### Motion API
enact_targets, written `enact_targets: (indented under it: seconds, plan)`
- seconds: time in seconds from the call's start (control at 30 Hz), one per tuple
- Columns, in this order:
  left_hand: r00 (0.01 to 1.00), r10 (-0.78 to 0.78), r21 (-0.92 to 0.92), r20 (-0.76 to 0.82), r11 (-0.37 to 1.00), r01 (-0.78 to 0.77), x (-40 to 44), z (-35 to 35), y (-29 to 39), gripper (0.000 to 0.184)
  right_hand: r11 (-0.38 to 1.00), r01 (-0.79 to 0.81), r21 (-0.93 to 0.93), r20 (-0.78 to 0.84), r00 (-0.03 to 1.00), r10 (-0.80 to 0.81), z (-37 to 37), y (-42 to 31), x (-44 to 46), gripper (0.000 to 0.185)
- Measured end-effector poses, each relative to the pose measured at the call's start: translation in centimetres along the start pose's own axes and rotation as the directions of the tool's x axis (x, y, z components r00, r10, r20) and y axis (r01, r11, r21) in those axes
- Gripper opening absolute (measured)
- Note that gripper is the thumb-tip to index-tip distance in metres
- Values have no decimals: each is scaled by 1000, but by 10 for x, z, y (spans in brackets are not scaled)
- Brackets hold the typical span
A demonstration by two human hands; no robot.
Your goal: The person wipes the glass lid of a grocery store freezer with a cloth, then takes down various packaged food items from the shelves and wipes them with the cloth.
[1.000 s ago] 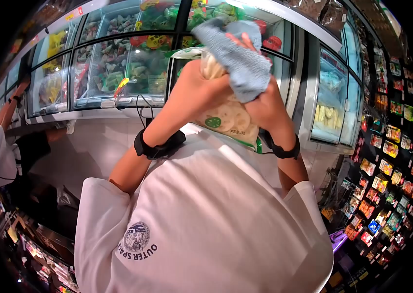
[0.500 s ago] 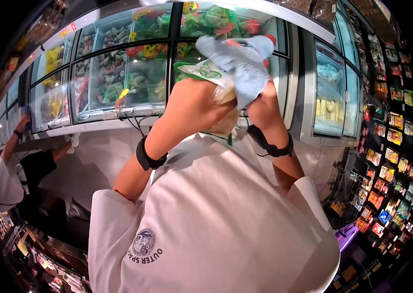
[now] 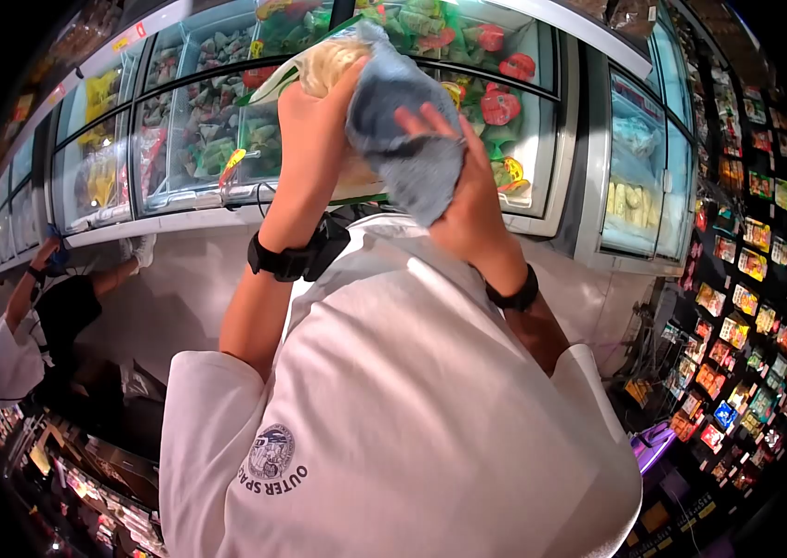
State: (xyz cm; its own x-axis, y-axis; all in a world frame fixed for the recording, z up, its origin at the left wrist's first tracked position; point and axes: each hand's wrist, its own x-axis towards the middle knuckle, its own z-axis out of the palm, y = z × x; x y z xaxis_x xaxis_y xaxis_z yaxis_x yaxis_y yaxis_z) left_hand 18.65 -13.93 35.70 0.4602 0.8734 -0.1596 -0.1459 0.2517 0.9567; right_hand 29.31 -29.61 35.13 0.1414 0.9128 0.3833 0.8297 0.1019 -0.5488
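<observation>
A clear and green food bag with pale round contents is gripped by my left hand above the freezer's front edge. My right hand holds a blue-grey cloth, which is draped over its palm and lies against the bag's right side. Some right fingertips show past a fold of the cloth. Much of the bag is hidden behind the cloth and my left hand.
Below the bag stands a glass-topped freezer with packaged goods. Another freezer is at the right, beside a wall of hanging packets. At the far left, a person in a white shirt reaches toward the glass.
The bag and my left hand have moved up and left. My right hand has turned, showing more of its fingers, and the cloth now hangs lower over the bag's side.
</observation>
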Motion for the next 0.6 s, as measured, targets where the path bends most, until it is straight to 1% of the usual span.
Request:
enact_targets:
  seconds: [0.03, 0.07, 0.1, 0.17, 0.2, 0.23, 0.27, 0.3, 0.33, 0.37, 0.4, 0.43, 0.47, 0.5, 0.57, 0.6]
  plan:
    - [1000, 5, 3, -27, 1000, -5, 0, 1, -3, 32, 1000, -4, -13, -52, 999, 3, -2, 6, 4, 34]
    - [998, -57, 4, -29, 998, 58, -4, 2, 0, 35, 970, -146, 193, -118, 978, 170, 6, 17, 1, 34]
    - [996, -82, -61, -33, 995, 80, -7, 3, -1, 35, 878, -261, 401, -145, 928, 342, 12, 24, 2, 35]
    - [996, -81, -80, -37, 994, 78, -10, 4, -6, 35, 844, -233, 483, -131, 934, 332, 7, 36, 17, 33]
    - [996, -80, -75, -47, 994, 77, -9, 1, -9, 35, 866, -226, 447, -137, 939, 316, 5, 30, 24, 32]
    - [992, -118, -120, -39, 986, 112, -6, -2, -13, 34, 863, -222, 454, -134, 940, 313, 4, 26, 26, 32]
    - [988, -155, -164, -27, 975, 149, -4, -4, -16, 34, 924, -274, 268, -52, 953, 297, 1, 23, 25, 34]
    - [988, -155, -160, -30, 976, 148, -2, -6, -16, 34, 952, -299, 66, 29, 954, 297, -1, 20, 25, 37]
    - [986, -164, -179, -40, 972, 155, 0, -9, -16, 33, 959, -284, 13, 30, 959, 284, -1, 15, 28, 40]
    - [983, -176, -200, -47, 966, 163, 1, -10, -17, 33, 958, -287, 15, 27, 958, 287, 0, 9, 31, 40]
    - [981, -178, -200, -72, 967, 160, 0, -9, -14, 32, 982, -158, -102, 3, 987, 159, -1, 3, 33, 40]
    - [980, -183, -226, -80, 961, 161, 4, -11, -17, 32, 975, -27, -221, -4, 1000, 27, -1, -1, 33, 40]
    - [980, -183, -251, -73, 955, 160, 5, -10, -17, 32, 962, -5, -273, 61, 998, 22, -2, -5, 30, 40]
    - [981, -182, -275, -67, 948, 157, 6, -10, -18, 33, 968, 34, -248, 27, 999, -29, -1, -9, 31, 38]
    - [977, -191, -259, -94, 952, 161, 10, -12, -23, 34, 983, 81, -162, 59, 996, -72, 1, -13, 24, 37]
    - [983, -162, -282, -91, 951, 131, 8, -10, -19, 34, 983, 111, -144, 68, 992, -102, 0, -15, 20, 38]
